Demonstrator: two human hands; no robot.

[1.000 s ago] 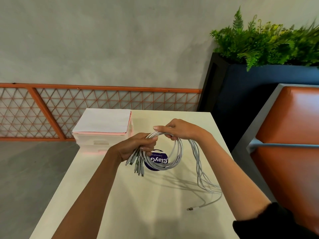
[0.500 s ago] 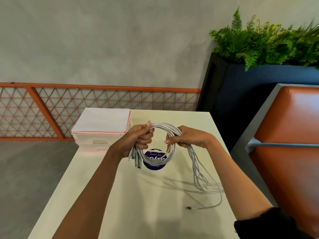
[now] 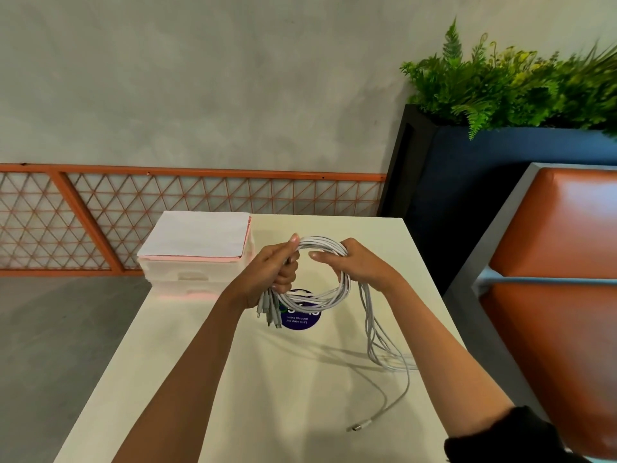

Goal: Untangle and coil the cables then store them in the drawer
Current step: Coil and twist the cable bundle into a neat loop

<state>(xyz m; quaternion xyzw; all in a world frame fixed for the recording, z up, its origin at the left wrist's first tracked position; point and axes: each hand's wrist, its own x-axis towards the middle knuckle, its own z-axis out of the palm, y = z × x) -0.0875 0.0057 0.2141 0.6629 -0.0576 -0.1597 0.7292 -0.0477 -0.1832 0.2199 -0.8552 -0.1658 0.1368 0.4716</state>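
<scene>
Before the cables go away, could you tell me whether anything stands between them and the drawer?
Nothing lies on the table between the cables and the drawer unit, but its drawers look closed, and the left hand and right hand both hold them.

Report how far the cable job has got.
Done: several loops are wound into a coil. In hand: the left hand grips the coil above the plug ends, and the right hand holds its right side. Left: loose tails hang onto the table, one plug lies there, and the drawer box is shut, with nothing stored.
</scene>
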